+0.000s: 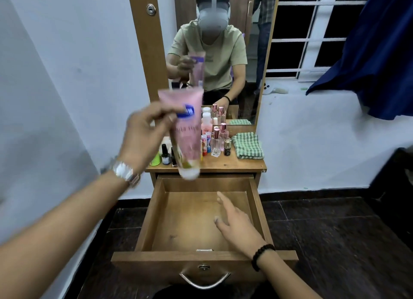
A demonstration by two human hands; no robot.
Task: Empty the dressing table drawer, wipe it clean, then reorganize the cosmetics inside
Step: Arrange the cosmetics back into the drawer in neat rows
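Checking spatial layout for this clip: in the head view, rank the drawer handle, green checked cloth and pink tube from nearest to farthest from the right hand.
From the right hand, open over the drawer:
1. Drawer handle, just below it on the drawer front.
2. Green checked cloth, up on the tabletop's right side.
3. Pink tube, held up in the left hand, across to the left.

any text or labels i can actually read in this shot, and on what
None can be read for sure.
Pink tube in the left hand: blue oval logo and pale lettering, motion-blurred, unreadable.
Small bottles on the dressing table top: labels too small to read.
Dark nail polish bottle: label too small.
Open drawer and green checked cloth: no text visible.
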